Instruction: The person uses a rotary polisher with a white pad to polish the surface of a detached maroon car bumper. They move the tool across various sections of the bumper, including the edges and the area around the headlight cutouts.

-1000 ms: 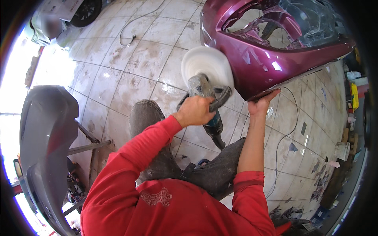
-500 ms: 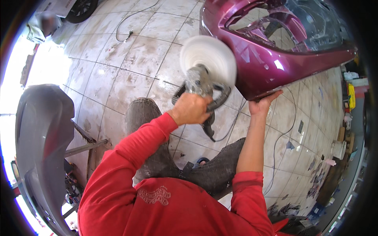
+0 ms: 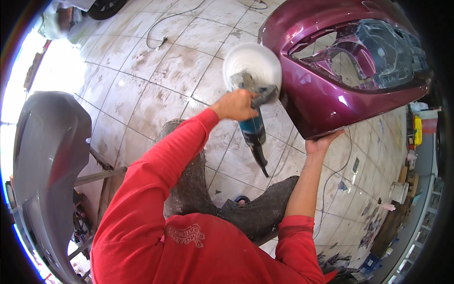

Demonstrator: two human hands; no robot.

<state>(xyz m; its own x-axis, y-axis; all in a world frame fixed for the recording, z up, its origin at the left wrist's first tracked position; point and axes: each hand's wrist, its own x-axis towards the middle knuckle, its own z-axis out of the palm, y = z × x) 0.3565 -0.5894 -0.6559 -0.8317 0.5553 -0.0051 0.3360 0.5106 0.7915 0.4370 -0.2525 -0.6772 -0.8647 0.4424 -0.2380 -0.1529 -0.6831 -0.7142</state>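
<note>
My left hand (image 3: 238, 105) is closed round the head end of an electric polisher (image 3: 253, 128) with a blue and black body. Its round white pad (image 3: 250, 59) is blurred as if spinning, and its right side meets the left end of a glossy purple car bumper (image 3: 326, 102). From below, my right hand (image 3: 322, 143) holds the bumper's lower corner, palm up, with the fingers partly hidden behind the edge. The bumper has a large opening, with a grey translucent part (image 3: 388, 54) at its right side.
A grey car body panel (image 3: 49, 156) rests on a metal stand (image 3: 101, 176) at left. Cables (image 3: 163, 23) lie across the dusty tiled floor (image 3: 142, 94). A wheel (image 3: 105, 7) is at the far left. Bottles, boxes and a white bucket (image 3: 398, 191) line the right wall.
The bumper and my right hand sit slightly lower and farther right in view. The polisher has tipped, so its blue body now shows below my left hand, with the pad still against the bumper.
</note>
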